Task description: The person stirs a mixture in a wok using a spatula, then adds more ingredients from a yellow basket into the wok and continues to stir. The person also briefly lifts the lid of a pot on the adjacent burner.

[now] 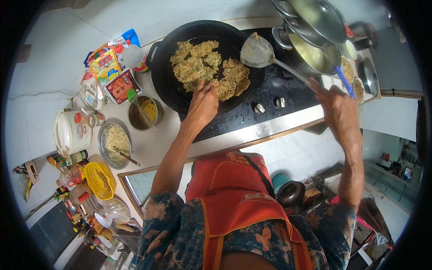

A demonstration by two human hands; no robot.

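Note:
A large black pan (162, 81) stands on the black glass cooktop, with several browned, green-flecked fritters (195, 69) in it. My left hand (203, 103) reaches over the pan's near side, its fingertips at the edge of the fritters; whether they pinch a piece is hard to tell. Another darker fritter (233, 79) lies right of those fingers. My right hand (339, 113) grips the handle of a metal spatula (258, 50), whose wide, food-smeared blade is over the pan's right rim.
Right of the pan stand a steel pot (303, 59) and stacked lids (320, 20). At left are a pot of yellow liquid with a green brush (132, 94), a bowl of batter (114, 145), a white bucket (69, 133) and a yellow basket (98, 180). Cooktop knobs (259, 108) face me.

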